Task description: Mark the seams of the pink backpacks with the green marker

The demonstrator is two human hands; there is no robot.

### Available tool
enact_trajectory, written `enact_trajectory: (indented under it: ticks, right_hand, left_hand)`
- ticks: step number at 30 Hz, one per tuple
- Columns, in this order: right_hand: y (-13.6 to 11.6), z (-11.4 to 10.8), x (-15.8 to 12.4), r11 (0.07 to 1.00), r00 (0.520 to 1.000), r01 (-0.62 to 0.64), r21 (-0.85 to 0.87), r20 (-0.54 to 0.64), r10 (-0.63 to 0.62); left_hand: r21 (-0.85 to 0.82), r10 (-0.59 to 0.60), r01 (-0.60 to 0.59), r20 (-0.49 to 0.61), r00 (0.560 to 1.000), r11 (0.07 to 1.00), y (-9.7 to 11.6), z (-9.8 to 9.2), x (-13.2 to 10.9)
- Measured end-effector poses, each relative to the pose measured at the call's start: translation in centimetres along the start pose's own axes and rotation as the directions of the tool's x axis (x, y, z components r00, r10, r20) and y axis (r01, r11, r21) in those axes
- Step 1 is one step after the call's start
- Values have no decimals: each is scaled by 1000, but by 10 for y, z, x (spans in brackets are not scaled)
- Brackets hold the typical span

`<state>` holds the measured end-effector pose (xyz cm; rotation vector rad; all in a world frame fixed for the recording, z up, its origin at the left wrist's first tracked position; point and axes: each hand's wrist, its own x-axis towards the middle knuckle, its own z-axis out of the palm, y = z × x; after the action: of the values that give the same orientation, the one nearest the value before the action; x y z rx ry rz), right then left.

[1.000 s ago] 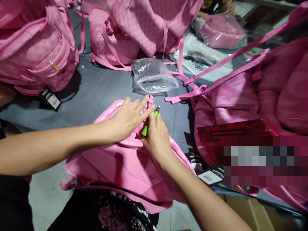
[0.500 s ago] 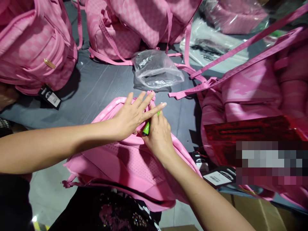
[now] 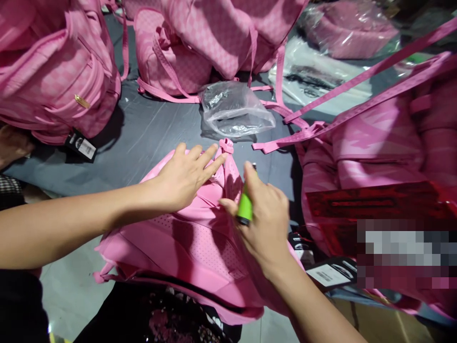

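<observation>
A pink backpack lies at the table's near edge, its dotted back panel facing up. My left hand rests on its upper part with the fingers stretched out, holding nothing. Beside those fingertips a knotted pink strap end sticks up. My right hand is over the bag's right side, wrapped round a short green stick-like tool with dark ends. I cannot make out its exact kind. The thumb is held away from it, and the right hand is slightly blurred.
A clear plastic bag lies just beyond. Pink backpacks stand at the left, back and right. Long straps reach across the table. A dark red sheet and hang tags are at right. Another person's hand shows at far left.
My right hand has moved right, away from the left hand, carrying the green tool with it. My left hand has shifted slightly left and still lies on the backpack.
</observation>
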<state>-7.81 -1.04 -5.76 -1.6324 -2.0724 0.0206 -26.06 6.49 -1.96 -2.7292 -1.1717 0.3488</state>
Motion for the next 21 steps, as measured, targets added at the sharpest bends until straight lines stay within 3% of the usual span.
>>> enact_trajectory:
  ticks: [3,6,13,17,21]
  right_hand:
    - [-5,-18,-10,958,999,1,288,-36,9]
    - [-9,-19,-7,884,992,-51,466,123,-8]
    - [4,-17,21,883,892,-23,469,408,-194]
    - [2,-19,30,886,826,-55,460,519,-218]
    - [-4,-16,30,914,840,-8,407,499,-214]
  left_hand:
    - [-17,-1,1,-7,1000,1000,0,1,1]
    - [-13,3,-3,16,1000,1000,-1,0,3]
    - [12,13,-14,31,999,1000,0,-6,2]
    - [5,10,-10,-6,1000,1000,-1,0,3]
    - [-4,6,-6,-27,1000,1000,-2,3,4]
